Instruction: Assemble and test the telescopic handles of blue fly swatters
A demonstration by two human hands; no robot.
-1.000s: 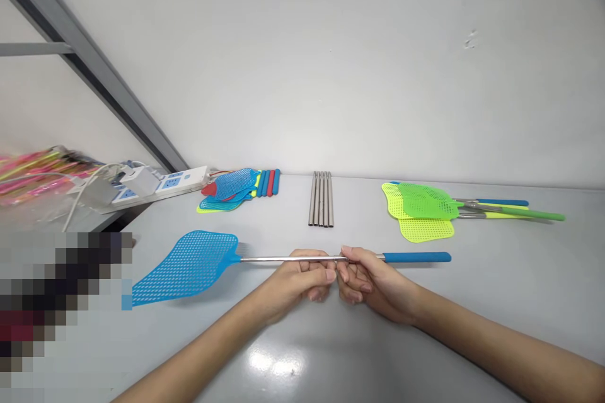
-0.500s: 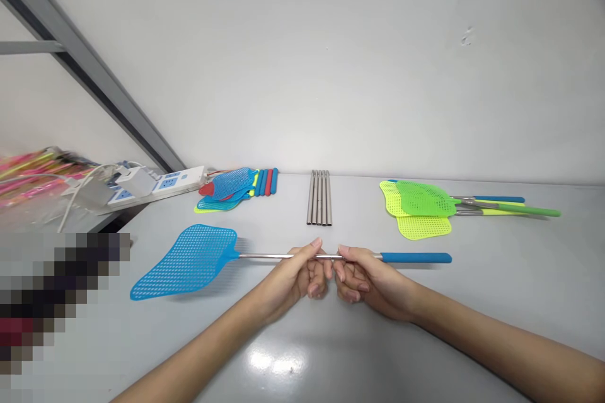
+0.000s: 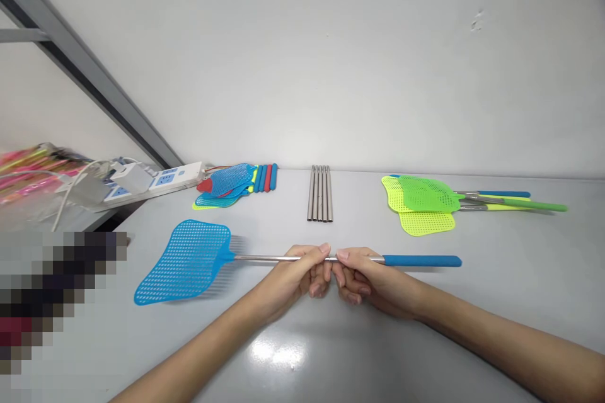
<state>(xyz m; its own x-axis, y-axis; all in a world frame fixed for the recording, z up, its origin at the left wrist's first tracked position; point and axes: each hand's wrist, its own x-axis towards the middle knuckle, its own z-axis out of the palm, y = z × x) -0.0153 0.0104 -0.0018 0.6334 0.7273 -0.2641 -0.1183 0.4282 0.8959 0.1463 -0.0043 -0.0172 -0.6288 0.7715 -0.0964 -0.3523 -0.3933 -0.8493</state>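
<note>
A blue fly swatter (image 3: 186, 261) with a perforated head and a thin metal shaft lies level across the front of my view, just above the table. My left hand (image 3: 302, 274) pinches the shaft near its middle, thumb on top. Close beside it, my right hand (image 3: 363, 274) grips the thicker metal part, left of the blue handle sleeve (image 3: 423, 261). A small gap parts the two thumbs. The curled fingers hide some of the shaft from below. Behind the hands, several metal tubes (image 3: 320, 195) lie side by side.
At the back left lie loose swatter heads (image 3: 231, 181) and several coloured handle sleeves (image 3: 265, 178). Whole green, yellow and blue-handled swatters (image 3: 428, 195) are stacked at the right. A power strip (image 3: 177, 177) with cables runs along the left edge, near pink-and-yellow bagged items (image 3: 33, 170).
The swatter's handle end reaches slightly farther right and its head looks tilted a little differently. Both hands keep their grip, with the thumbs closer together. The view has shifted slightly.
</note>
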